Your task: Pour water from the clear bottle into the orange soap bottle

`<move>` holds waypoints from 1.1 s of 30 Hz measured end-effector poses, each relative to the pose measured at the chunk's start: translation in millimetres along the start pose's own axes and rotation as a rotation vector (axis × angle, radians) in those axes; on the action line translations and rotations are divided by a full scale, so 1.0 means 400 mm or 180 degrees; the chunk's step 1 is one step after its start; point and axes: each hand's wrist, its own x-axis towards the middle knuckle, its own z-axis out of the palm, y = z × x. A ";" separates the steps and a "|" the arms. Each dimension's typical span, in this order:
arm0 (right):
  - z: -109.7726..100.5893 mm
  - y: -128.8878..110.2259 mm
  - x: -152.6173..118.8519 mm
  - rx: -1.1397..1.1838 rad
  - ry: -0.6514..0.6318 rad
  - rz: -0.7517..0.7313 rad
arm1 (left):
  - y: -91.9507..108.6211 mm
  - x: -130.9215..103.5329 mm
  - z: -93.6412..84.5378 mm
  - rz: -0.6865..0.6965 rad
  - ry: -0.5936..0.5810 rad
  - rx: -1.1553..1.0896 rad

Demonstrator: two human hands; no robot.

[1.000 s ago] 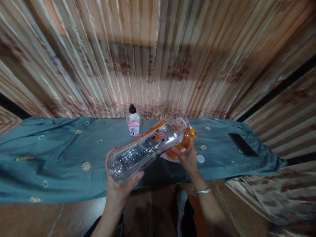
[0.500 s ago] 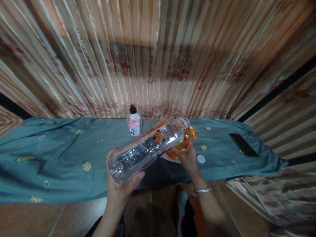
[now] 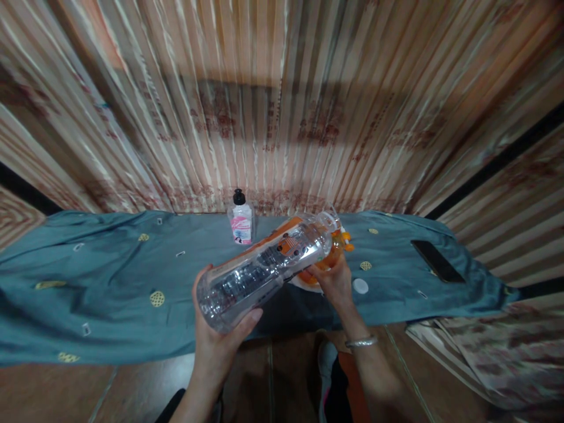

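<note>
A large clear plastic bottle with an orange and black print lies aslant in my left hand, its base toward me. The fingers of that hand wrap round the base end, thumb along the near side. At the upper right, the bottle's mouth is at the top of an orange see-through container with orange and white parts on its right side. My right hand is closed round this container, which the bottle partly hides. Whether the two touch cannot be made out. Nearby on the cloth lies a white cap.
Behind the bottle stands a small clear bottle with a black top and pink label. A black phone lies at the right on the green cloth. Striped curtains hang close behind and at the sides.
The whole view has shifted slightly. Both hands keep their hold, and the bottle's tilt over the container looks almost the same.
</note>
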 end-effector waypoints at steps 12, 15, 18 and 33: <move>0.001 -0.009 0.000 0.0076 0.0093 -0.0032 | -0.008 -0.003 0.005 -0.0030 0.0051 0.0020; 0.000 -0.012 0.002 0.0055 0.0086 0.0030 | -0.006 -0.003 0.003 -0.0001 0.0022 0.0035; -0.001 -0.010 0.004 0.0005 0.0081 0.0082 | -0.003 -0.004 0.002 -0.0064 -0.0006 0.0035; 0.001 -0.002 0.004 0.0090 0.0075 -0.0014 | 0.005 -0.013 0.013 -0.0176 0.0039 0.0041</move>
